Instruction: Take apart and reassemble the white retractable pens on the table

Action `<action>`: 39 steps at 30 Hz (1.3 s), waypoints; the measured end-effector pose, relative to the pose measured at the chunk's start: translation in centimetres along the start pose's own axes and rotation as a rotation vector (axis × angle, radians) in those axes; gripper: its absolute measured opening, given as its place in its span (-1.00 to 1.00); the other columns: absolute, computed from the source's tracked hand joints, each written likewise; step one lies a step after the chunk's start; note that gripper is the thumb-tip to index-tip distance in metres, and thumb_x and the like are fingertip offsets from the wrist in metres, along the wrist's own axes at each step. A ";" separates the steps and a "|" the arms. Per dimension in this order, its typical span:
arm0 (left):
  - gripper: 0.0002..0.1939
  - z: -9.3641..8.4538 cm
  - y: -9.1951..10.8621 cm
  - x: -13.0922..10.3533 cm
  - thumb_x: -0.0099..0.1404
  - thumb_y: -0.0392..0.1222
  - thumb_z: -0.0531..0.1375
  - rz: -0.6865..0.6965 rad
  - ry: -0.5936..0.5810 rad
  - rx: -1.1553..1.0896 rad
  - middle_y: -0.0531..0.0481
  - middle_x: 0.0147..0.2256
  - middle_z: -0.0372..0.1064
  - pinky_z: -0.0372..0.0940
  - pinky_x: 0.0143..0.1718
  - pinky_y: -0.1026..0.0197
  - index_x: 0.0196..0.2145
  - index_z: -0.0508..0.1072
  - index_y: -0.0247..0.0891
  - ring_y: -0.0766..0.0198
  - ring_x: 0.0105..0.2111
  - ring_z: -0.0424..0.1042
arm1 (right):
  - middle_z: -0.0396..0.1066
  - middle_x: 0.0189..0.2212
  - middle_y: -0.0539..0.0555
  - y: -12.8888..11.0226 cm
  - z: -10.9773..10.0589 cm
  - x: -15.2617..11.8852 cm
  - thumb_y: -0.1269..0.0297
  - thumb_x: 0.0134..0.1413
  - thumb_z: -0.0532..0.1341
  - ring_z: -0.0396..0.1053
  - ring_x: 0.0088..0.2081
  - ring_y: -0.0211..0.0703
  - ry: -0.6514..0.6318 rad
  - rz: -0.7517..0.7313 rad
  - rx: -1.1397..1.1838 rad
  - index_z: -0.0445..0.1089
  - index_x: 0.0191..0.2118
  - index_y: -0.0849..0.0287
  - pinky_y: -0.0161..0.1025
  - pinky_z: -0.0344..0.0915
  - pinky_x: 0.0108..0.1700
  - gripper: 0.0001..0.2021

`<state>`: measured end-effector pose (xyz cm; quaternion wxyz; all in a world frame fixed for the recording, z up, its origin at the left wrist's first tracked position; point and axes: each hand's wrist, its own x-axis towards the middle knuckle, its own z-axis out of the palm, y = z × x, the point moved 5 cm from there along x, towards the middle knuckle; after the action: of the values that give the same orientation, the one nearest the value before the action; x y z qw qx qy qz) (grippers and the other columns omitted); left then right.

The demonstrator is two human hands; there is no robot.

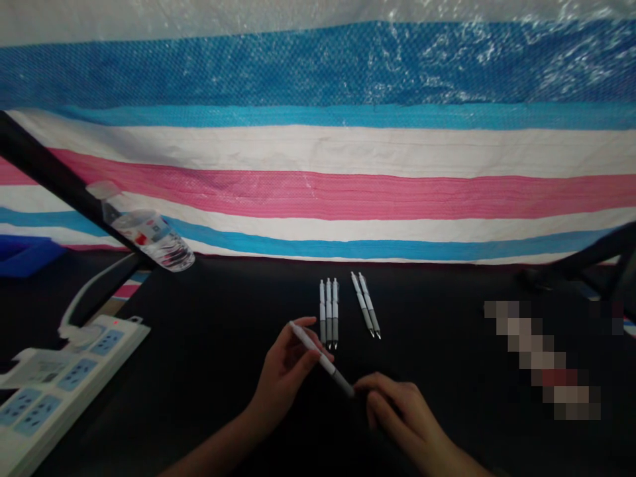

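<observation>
A white pen with a grey grip (322,360) is held by my left hand (287,366), slanting down to the right. Close to the pen's grey lower end is my right hand (403,407), its fingers curled together; whether they pinch the tip is too dark to tell. Beyond my left hand, three similar pens (328,313) lie side by side on the black table (223,397). To their right, two more pens (366,305) lie together at a slant, tips toward me.
At the left are a white power strip (74,384) with a plugged-in cable, a clear plastic bottle (159,242) and a blue tray (30,255). A pixelated strip (544,361) lies right. A striped sheet (348,195) hangs behind, with black bars at both sides.
</observation>
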<state>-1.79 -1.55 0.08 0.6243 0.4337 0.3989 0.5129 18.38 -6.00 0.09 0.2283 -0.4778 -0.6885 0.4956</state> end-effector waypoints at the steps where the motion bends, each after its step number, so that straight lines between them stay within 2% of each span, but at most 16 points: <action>1: -0.53 -0.1 0.0 0.1 0.31 -0.13 0.34 -0.006 0.018 0.008 0.07 -0.28 0.44 0.49 -0.23 0.15 0.13 0.34 -0.09 0.20 -0.33 0.59 | 0.44 -0.49 0.02 0.1 0.0 -0.1 -0.08 0.43 -0.07 0.41 -0.42 -0.16 0.006 0.007 -0.014 0.48 -0.10 0.19 -0.27 0.26 -0.32 -0.49; 4: -0.39 -0.2 0.0 0.2 0.29 -0.18 0.35 -0.018 0.055 0.053 0.12 -0.32 0.43 0.48 -0.34 0.21 0.22 0.21 -0.04 0.28 -0.42 0.56 | 0.45 -0.50 0.01 0.4 0.0 -0.4 -0.06 0.44 -0.07 0.42 -0.43 -0.16 0.022 0.022 -0.049 0.47 -0.02 0.18 -0.26 0.25 -0.32 -0.50; 8: -0.52 0.0 -0.2 0.5 0.27 -0.19 0.35 -0.043 0.035 0.089 0.15 -0.35 0.40 0.48 -0.39 0.24 0.09 0.31 -0.09 0.29 -0.44 0.56 | 0.45 -0.48 0.00 0.5 0.1 -0.3 -0.05 0.44 -0.06 0.43 -0.42 -0.16 0.004 0.019 -0.033 0.46 -0.01 0.17 -0.27 0.25 -0.34 -0.52; 12: -0.59 -0.2 -0.3 0.7 0.26 -0.21 0.35 -0.052 0.053 0.080 0.17 -0.37 0.39 0.48 -0.37 0.22 0.01 0.32 -0.11 0.27 -0.44 0.57 | 0.44 -0.49 0.00 0.4 0.2 -0.2 -0.05 0.45 -0.06 0.42 -0.43 -0.17 0.007 0.017 -0.031 0.47 -0.03 0.16 -0.27 0.23 -0.34 -0.53; 18: -0.53 -0.3 -0.2 0.7 0.26 -0.17 0.35 -0.068 0.083 0.075 0.15 -0.36 0.40 0.48 -0.40 0.22 0.05 0.25 -0.10 0.26 -0.43 0.56 | 0.45 -0.50 0.00 0.4 0.2 -0.2 -0.04 0.45 -0.06 0.41 -0.44 -0.18 0.026 0.014 -0.037 0.47 -0.06 0.17 -0.28 0.24 -0.35 -0.53; 24: -0.55 -0.3 -0.5 0.8 0.24 -0.18 0.36 -0.077 0.087 0.049 0.15 -0.36 0.41 0.49 -0.39 0.19 0.00 0.25 -0.12 0.24 -0.42 0.57 | 0.44 -0.50 -0.01 0.2 0.1 -0.1 -0.03 0.44 -0.05 0.40 -0.44 -0.19 0.038 0.014 -0.029 0.48 -0.06 0.16 -0.29 0.25 -0.35 -0.54; 29: -0.46 -0.5 -0.5 0.8 0.27 -0.20 0.34 -0.068 0.100 0.044 0.15 -0.33 0.44 0.50 -0.37 0.19 0.10 0.19 -0.07 0.22 -0.38 0.58 | 0.43 -0.52 0.00 0.0 0.1 0.0 -0.06 0.44 -0.07 0.39 -0.46 -0.18 0.043 0.008 -0.025 0.49 -0.08 0.17 -0.28 0.24 -0.37 -0.51; 34: -0.53 -0.6 -0.5 0.8 0.24 -0.19 0.37 -0.063 0.108 0.041 0.15 -0.35 0.44 0.51 -0.35 0.16 0.02 0.25 -0.10 0.21 -0.39 0.60 | 0.42 -0.52 0.00 0.3 0.2 0.0 -0.06 0.44 -0.07 0.40 -0.46 -0.18 0.053 0.005 -0.028 0.48 -0.07 0.18 -0.28 0.24 -0.37 -0.51; 39: -0.49 -0.7 -0.5 0.9 0.23 -0.18 0.37 -0.071 0.138 0.046 0.13 -0.35 0.47 0.50 -0.39 0.21 0.06 0.25 -0.11 0.23 -0.42 0.59 | 0.41 -0.53 -0.01 0.4 0.2 0.1 -0.06 0.44 -0.07 0.39 -0.47 -0.19 0.046 0.003 -0.023 0.48 -0.07 0.19 -0.29 0.22 -0.39 -0.50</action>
<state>-2.15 -0.59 -0.62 0.6030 0.3972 0.4676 0.5099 18.37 -5.98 -0.34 0.2380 -0.4926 -0.6880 0.4769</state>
